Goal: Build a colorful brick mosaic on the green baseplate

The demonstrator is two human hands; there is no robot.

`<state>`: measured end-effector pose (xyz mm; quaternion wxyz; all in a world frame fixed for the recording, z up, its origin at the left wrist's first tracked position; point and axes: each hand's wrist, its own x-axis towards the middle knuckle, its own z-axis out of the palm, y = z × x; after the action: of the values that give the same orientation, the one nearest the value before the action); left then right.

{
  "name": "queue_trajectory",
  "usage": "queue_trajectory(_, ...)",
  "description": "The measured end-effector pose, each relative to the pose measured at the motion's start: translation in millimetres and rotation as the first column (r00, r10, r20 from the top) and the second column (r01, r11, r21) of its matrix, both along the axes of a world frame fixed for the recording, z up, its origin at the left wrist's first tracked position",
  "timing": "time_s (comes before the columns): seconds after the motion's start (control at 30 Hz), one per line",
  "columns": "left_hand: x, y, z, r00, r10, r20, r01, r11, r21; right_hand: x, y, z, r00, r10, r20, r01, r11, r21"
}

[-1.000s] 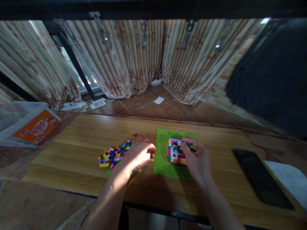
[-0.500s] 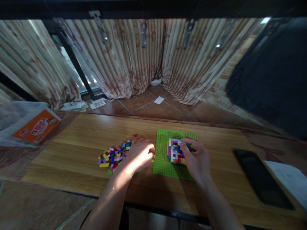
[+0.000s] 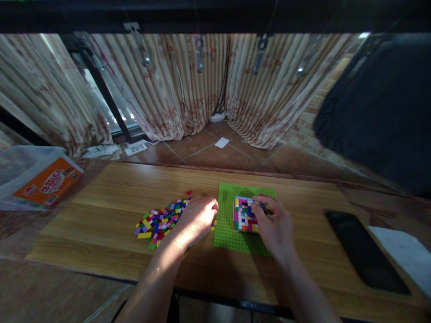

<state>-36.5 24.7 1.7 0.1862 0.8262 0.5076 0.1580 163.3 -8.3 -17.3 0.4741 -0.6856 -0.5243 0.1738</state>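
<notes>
A green studded baseplate [image 3: 225, 229] lies on the wooden table, bearing a low block of multicoloured toy bricks [image 3: 243, 220]. My right hand [image 3: 276, 224] is closed on the far right part of this block, thumb over its top and index finger along the far side. It covers the block's right side, and any single brick between the fingertips is hidden. My left hand [image 3: 198, 217] is closed, its fingertips curled together just left of the baseplate; what they hold, if anything, cannot be seen. Loose toy bricks [image 3: 158, 224] are heaped beside and partly beneath that hand.
A red brick [image 3: 188, 193] lies apart behind the heap. On the table's right are a black flat device [image 3: 367, 251] and white paper [image 3: 404, 251]. A clear plastic tub [image 3: 30, 157] with an orange label stands at the left. Curtains [image 3: 188, 89] hang beyond the table.
The view has shifted slightly. My left fingers have curled in a little more beside the baseplate. My right hand stays at the brick block with hardly any movement.
</notes>
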Motion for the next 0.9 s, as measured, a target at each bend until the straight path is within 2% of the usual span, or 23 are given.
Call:
queue_trajectory(0.13, 5.6, -4.8, 8.7, 0.985, 0.036, 0.169, -0.024, 0.997, -0.069, 0.3, -0.2, 0.3, 1.000, 0.009, -0.011, -0.009, 1.000, 0.022)
queue_trajectory(0.27, 14.1, -13.9, 8.5, 0.946, -0.044, 0.320, 0.056, 0.998, -0.027, 0.2, 0.1, -0.8, 1.000, -0.003, -0.026, 0.004, 1.000, 0.029)
queue_trajectory(0.37, 23.8, -21.5, 6.0, 0.924, -0.099, 0.370, 0.099, 0.995, 0.018, -0.1, 0.7, -1.1, 0.999, -0.005, -0.047, 0.007, 0.999, 0.033)
queue_trajectory(0.53, 41.5, -28.8, 2.5, 0.937, -0.156, 0.313, 0.129, 0.986, 0.104, -0.5, 1.2, 0.9, 0.998, -0.004, -0.066, 0.006, 1.000, 0.023)
queue_trajectory(0.9, 60.4, -23.0, -10.1, 0.986, -0.062, 0.153, 0.020, 0.964, 0.264, 1.4, 0.9, 0.4, 0.997, -0.002, -0.080, 0.004, 1.000, 0.023)
